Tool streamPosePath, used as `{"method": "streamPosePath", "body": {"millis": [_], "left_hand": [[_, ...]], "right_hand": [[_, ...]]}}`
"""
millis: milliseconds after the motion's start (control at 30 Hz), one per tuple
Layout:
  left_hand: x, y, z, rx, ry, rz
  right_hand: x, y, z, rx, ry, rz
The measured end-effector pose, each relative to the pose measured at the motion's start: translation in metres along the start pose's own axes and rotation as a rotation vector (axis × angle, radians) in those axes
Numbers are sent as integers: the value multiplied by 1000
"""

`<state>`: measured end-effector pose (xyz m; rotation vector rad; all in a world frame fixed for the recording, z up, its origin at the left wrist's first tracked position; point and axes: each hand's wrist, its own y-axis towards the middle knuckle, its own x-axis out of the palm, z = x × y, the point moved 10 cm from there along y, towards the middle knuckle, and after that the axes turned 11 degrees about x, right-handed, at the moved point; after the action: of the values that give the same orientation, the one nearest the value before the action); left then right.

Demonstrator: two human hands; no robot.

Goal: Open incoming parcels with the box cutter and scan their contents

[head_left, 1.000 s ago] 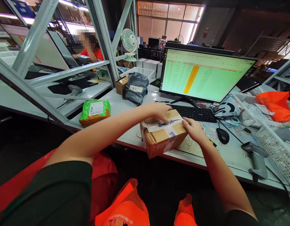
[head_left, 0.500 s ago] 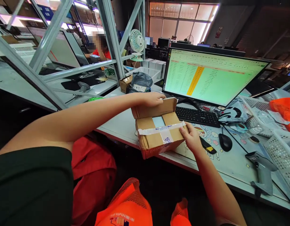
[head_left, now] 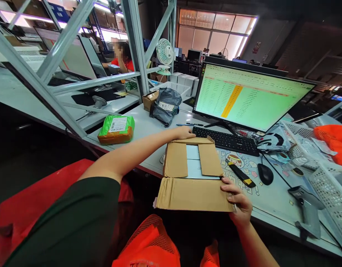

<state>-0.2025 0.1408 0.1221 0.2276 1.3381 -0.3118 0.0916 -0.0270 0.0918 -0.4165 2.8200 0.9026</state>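
A brown cardboard box (head_left: 178, 159) lies at the front edge of the desk with its long flaps spread apart. Two short inner flaps partly cover white boxes (head_left: 193, 163) inside it. My left hand (head_left: 185, 132) grips the far flap, its fingertips partly hidden behind the cardboard. At the near right corner, my right hand (head_left: 239, 200) has its fingers over the near flap and the thumb underneath. A utility knife (head_left: 241, 174) with a black and yellow handle lies on the desk mat, right of the box.
Behind the box stand a keyboard (head_left: 226, 140) and a monitor (head_left: 243, 98). A mouse (head_left: 265, 174), a barcode scanner (head_left: 306, 211) and a white basket (head_left: 332, 185) are to the right. On the left are a green taped parcel (head_left: 116, 129) and a dark plastic parcel (head_left: 165, 105).
The near flap has swung open toward me, exposing the white boxes more. My right hand has moved down and nearer with it. My left hand has lowered with the far flap.
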Motion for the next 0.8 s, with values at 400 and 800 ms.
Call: {"method": "streamPosePath", "body": {"millis": [400,800], "left_hand": [[-26,-169,132,600,-311,203],[43,-260,36,-198,-1228,1392]], "right_hand": [[21,107,-49,215,-93,-793],[31,108,-58,-54,42,-282]]}}
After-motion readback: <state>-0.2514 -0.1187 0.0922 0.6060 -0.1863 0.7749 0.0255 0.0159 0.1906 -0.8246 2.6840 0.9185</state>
